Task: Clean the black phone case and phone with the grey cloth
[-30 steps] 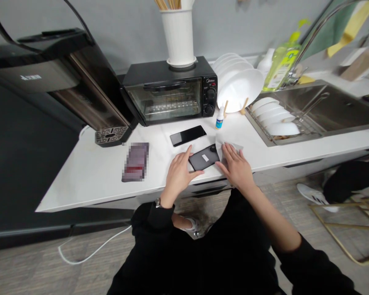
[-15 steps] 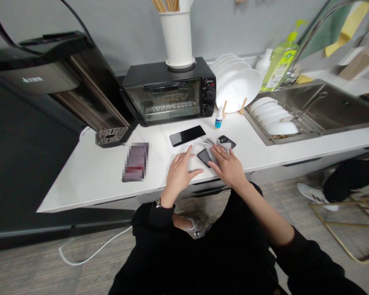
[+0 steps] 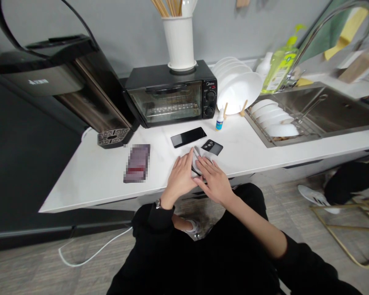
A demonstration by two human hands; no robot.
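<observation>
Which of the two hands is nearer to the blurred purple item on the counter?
Left. The left hand is to the right of the purple item; the right hand is farther right, on the pale cloth.

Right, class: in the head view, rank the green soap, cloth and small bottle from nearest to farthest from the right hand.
1. Cloth: directly under the fingers of the right hand.
2. Small bottle: behind the phones, in front of the plates.
3. Green soap: back right, behind the sink.
</observation>
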